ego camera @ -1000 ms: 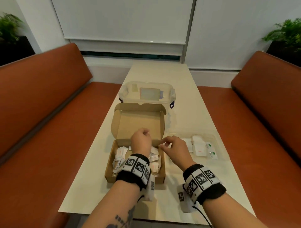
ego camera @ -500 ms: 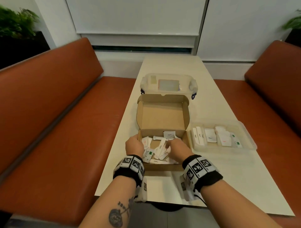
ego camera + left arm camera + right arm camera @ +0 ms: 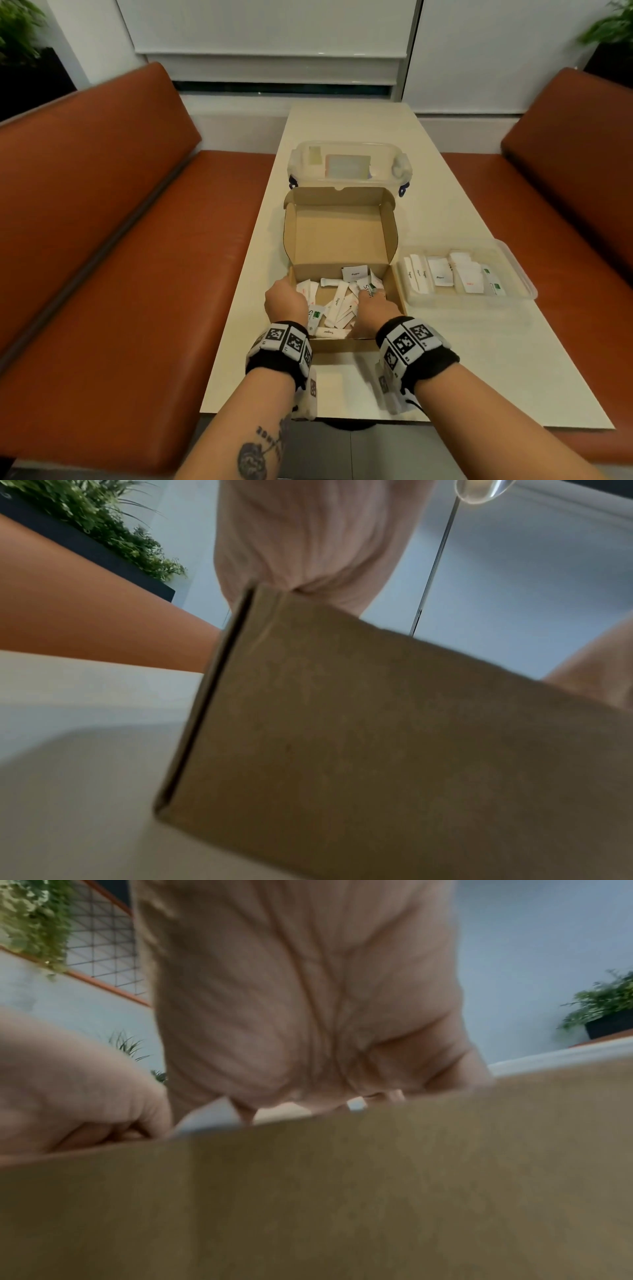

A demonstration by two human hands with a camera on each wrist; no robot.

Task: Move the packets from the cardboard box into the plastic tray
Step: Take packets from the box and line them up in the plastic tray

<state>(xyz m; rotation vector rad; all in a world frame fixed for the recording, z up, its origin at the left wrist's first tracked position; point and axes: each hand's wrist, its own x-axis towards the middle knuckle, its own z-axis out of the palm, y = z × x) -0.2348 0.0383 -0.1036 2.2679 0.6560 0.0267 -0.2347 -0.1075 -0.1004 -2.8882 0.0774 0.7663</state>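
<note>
The open cardboard box [image 3: 339,236] stands mid-table with several white packets [image 3: 337,303] loose in its base. My left hand [image 3: 284,299] is at the box's left wall, fingers curled over the rim; the left wrist view shows its palm [image 3: 308,547] behind the box corner [image 3: 377,737]. My right hand [image 3: 371,301] reaches into the box's right side, fingers curled down on the packets. In the right wrist view a white packet corner [image 3: 356,1104] shows at its fingertips above the box wall [image 3: 308,1204]. The clear plastic tray [image 3: 524,287], right of the box, holds several packets [image 3: 442,275].
A clear lidded container [image 3: 349,164] sits just behind the box's raised lid. The pale table [image 3: 462,359] is narrow, with orange benches on the left [image 3: 102,240] and right [image 3: 565,171]. Bare tabletop lies in front of the box and the tray.
My right hand has gone from the box's right edge down into the packets. My left hand has shifted from over the middle of the box to its left wall.
</note>
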